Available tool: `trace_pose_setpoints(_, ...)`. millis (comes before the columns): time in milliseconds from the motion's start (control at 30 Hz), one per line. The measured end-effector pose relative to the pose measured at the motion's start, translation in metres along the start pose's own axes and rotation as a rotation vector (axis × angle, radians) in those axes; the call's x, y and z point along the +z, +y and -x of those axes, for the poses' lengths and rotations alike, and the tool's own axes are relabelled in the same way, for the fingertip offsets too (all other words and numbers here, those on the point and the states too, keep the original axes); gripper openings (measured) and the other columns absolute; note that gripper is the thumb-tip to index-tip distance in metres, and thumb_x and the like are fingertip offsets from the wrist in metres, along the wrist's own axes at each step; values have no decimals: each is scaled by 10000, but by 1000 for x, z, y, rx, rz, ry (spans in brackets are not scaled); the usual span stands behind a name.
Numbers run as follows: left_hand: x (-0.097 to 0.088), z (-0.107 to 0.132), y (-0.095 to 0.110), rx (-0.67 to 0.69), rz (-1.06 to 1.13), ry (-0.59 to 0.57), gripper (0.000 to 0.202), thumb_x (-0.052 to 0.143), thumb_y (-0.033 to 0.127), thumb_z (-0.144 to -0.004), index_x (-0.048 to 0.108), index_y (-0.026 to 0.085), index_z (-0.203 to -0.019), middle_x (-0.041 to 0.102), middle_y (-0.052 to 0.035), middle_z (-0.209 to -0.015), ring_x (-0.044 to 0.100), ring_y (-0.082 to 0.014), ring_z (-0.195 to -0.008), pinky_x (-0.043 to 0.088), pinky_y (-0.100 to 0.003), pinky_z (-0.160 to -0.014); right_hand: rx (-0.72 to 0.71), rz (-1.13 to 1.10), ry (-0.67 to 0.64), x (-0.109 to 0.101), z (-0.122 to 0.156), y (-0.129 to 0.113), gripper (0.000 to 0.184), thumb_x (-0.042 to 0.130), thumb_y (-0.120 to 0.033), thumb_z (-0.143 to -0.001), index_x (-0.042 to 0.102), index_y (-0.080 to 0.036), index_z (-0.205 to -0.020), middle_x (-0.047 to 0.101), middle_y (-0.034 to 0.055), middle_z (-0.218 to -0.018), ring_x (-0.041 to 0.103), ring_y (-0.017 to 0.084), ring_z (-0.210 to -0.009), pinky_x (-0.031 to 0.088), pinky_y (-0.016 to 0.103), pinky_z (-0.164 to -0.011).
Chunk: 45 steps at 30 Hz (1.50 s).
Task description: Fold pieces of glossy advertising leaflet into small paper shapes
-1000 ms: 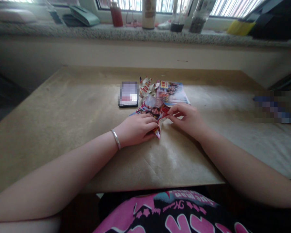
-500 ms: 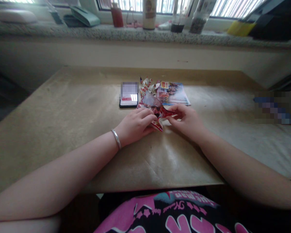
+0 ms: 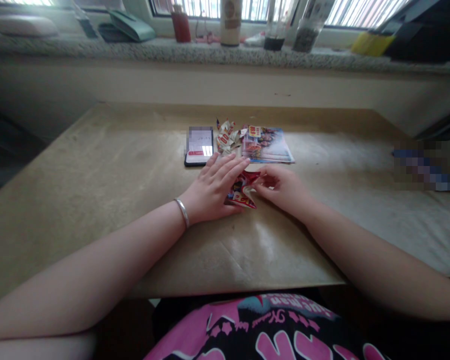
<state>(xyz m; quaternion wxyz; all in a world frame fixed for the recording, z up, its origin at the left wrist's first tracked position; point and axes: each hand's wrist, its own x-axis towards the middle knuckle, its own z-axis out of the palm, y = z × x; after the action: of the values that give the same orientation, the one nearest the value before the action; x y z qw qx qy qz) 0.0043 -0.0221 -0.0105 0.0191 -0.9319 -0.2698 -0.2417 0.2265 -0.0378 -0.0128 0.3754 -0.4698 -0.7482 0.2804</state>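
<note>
A folded piece of printed red paper lies on the tan table between my hands. My left hand, with a silver bangle on the wrist, lies flat on the paper's left part, fingers stretched out. My right hand pinches the paper's right edge with thumb and fingers. Just behind the hands lie a stack of printed sheets and some small folded paper pieces. A phone lies left of those.
A stone window sill at the back carries bottles, jars and a green pouch. A blurred object lies at the table's right side. The table's front edge is close to my lap.
The paper's raised flap has been folded down flat. My left hand went from curled fingers on the paper to lying flat over it. My right hand shifted slightly left.
</note>
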Motion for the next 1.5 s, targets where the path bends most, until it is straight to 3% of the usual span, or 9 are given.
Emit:
trace_pose_setpoints(233, 2, 0, -1, -68, -2, -43, 1026, 693, 636, -713, 238, 153, -1495, 455, -183, -1417, 394, -330, -1359, 131, -536, -1209, 97, -57, -10, 6, -1, 5, 100, 640, -287, -755, 582, -206, -754, 622, -4, -685, 549, 127, -584, 461, 269, -570)
trace_pose_setpoints(433, 0, 0, 2, -93, -53, -11, 1030, 715, 583, -695, 248, 140, -1499, 496, -160, -1383, 454, -325, -1275, 303, -463, -1126, 127, -13, 38, 5, 0, 7, 172, 654, -334, -748, 542, -209, -706, 612, -6, -656, 553, 136, -594, 446, 270, -562)
trace_pose_setpoints(633, -1, -1, 4, -113, -45, -32, 1090, 729, 561, -671, 160, 198, -1527, 488, -125, -1383, 428, -326, -1313, 63, -543, -1209, 110, -113, 25, 3, 0, 6, 169, 644, -352, -784, 588, -196, -750, 639, 2, -682, 569, 126, -588, 456, 268, -561)
trace_pose_setpoints(700, -1, -1, 4, -127, -42, -33, 1107, 736, 551, -663, 146, 194, -1529, 489, -129, -1379, 450, -329, -1290, 49, -556, -1205, 94, -164, 58, 3, 0, 5, 180, 655, -368, -791, 614, -194, -779, 655, 7, -709, 583, 125, -604, 475, 273, -575)
trace_pose_setpoints(1000, -2, -2, 7, -84, -81, 140, 1064, 713, 443, -685, 120, 149, -1518, 509, -168, -1359, 507, -329, -1210, 354, -442, -1028, 60, -379, 197, 4, -1, -4, 211, 737, -386, -742, 664, -196, -800, 697, 8, -781, 620, 113, -635, 550, 259, -572)
trace_pose_setpoints(1100, -4, -3, 8, -103, -47, 172, 1021, 682, 407, -708, 114, 157, -1519, 562, -157, -1303, 544, -322, -1153, 380, -440, -979, 31, -436, 213, 4, -1, -7, 184, 749, -372, -736, 677, -207, -778, 721, 16, -886, 644, 117, -713, 572, 253, -602)
trace_pose_setpoints(1233, -5, -4, 9, -135, 29, 173, 967, 660, 372, -731, 139, 156, -1517, 635, -123, -1172, 583, -301, -1088, 350, -476, -1028, 69, -445, 188, 6, -2, -8, 177, 741, -377, -746, 722, -217, -820, 731, 11, -831, 643, 120, -676, 585, 259, -573)
trace_pose_setpoints(1367, -4, -4, 10, -144, 98, 150, 930, 649, 312, -749, 142, 172, -1516, 579, -132, -1290, 546, -296, -1184, 236, -526, -1131, 96, -450, 153, 5, -2, -9, 213, 726, -398, -759, 734, -219, -875, 735, 14, -841, 645, 125, -671, 599, 285, -601)
trace_pose_setpoints(1500, -5, -5, 9, -184, 210, 162, 926, 653, 296, -753, 142, 204, -1519, 605, -116, -1259, 560, -279, -1146, 373, -473, -1042, 63, -485, 114, 4, 0, -11, 248, 758, -378, -734, 714, -233, -930, 738, 20, -932, 671, 147, -764, 601, 313, -695)
